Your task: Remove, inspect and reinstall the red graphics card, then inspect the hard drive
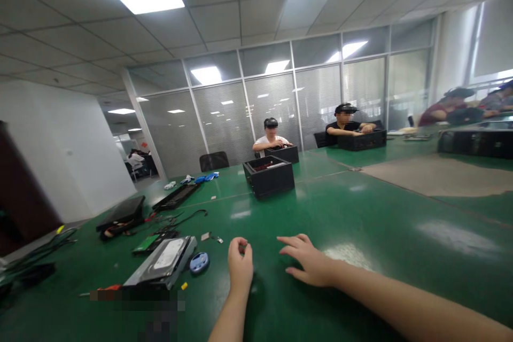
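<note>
My left hand (240,264) rests on the green table (360,219) near its front edge, curled in a loose fist around something small and dark red that I cannot make out. My right hand (308,262) lies just to its right, fingers stretched out flat toward the left, holding nothing. A hard drive (162,262) lies to the left of my left hand, with a small blue round object (199,262) between them.
Cables, a green circuit board (146,244) and black panels (122,214) clutter the table's left side. An open black computer case (269,175) stands mid-table. Other people sit at more black cases at the far side and far right.
</note>
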Available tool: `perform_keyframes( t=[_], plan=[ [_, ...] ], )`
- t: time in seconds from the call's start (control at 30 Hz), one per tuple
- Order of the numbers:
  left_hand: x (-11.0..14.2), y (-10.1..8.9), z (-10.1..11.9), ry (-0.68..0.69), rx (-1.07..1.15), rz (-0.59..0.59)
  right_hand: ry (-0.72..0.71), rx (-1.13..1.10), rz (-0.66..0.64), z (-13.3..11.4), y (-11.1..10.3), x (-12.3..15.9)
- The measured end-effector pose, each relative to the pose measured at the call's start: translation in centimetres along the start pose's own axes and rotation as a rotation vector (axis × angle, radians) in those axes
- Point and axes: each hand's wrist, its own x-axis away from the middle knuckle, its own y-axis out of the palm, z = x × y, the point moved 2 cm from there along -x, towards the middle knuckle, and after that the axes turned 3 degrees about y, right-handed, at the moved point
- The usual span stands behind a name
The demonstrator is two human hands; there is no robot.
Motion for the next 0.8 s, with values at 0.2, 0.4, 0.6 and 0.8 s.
perform_keyframes(
  t=[0.2,0.4,0.6,0.8],
  plan=[
    [0.1,1.2,0.6,0.066,-0.07,-0.157,0.161,-0.143,0.202,6.8,-5.9,11.0],
    [1.0,1.7,2.4,0.124,-0.1,-0.317,0.616,-0.209,0.779,15.0,-10.3,13.6],
    [1.7,1.9,2.8,0.137,-0.148,-0.403,0.633,-0.207,0.831,17.1,-10.4,14.0],
    [1.4,1.7,2.6,0.125,-0.206,-0.418,0.517,-0.258,0.794,16.0,-9.7,12.8]
  ],
)
